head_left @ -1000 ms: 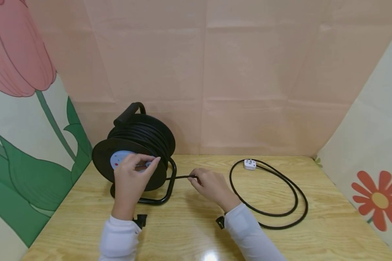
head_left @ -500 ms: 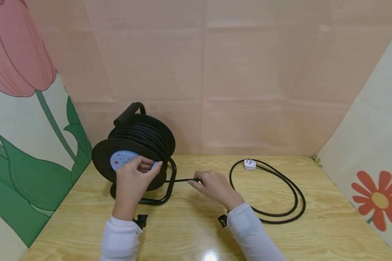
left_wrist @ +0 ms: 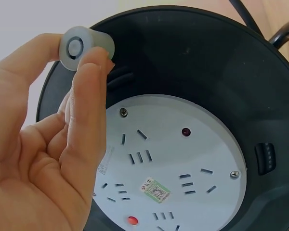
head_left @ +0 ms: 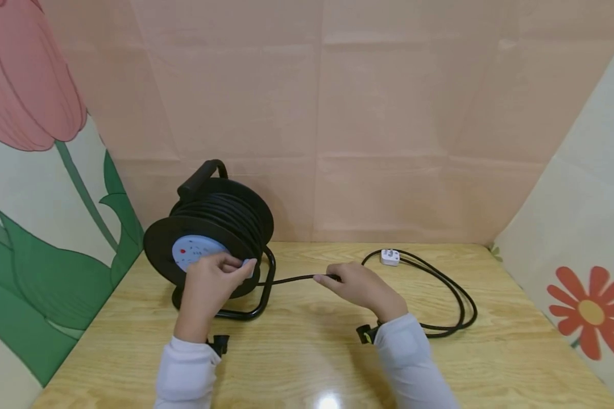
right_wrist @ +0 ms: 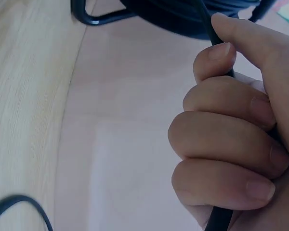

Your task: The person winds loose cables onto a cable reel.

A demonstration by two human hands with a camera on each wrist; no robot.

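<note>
A black cable reel (head_left: 220, 216) stands at the left of the table, wound with black cable, a pale blue socket panel (left_wrist: 171, 168) on its face. My left hand (head_left: 210, 287) pinches the small pale winding knob (left_wrist: 89, 45) near the reel's rim between thumb and finger. To the right of the reel, my right hand (head_left: 363, 287) grips the black cable (head_left: 294, 279), fingers curled round it in the right wrist view. The cable runs from the reel's side into that hand. Beyond it, the rest lies in a loop that ends in a white plug (head_left: 390, 257).
The reel's tubular stand (head_left: 248, 314) and carry handle (head_left: 196, 179) stick out below and above the drum. A peach sheet (head_left: 317, 125) hangs behind the wooden table (head_left: 286, 363). Flower-patterned panels stand on the left and right.
The reel face and its knob have turned, with the left hand following the knob slightly right and down. My right hand has moved right along the cable, and the loop on the table has shrunk.
</note>
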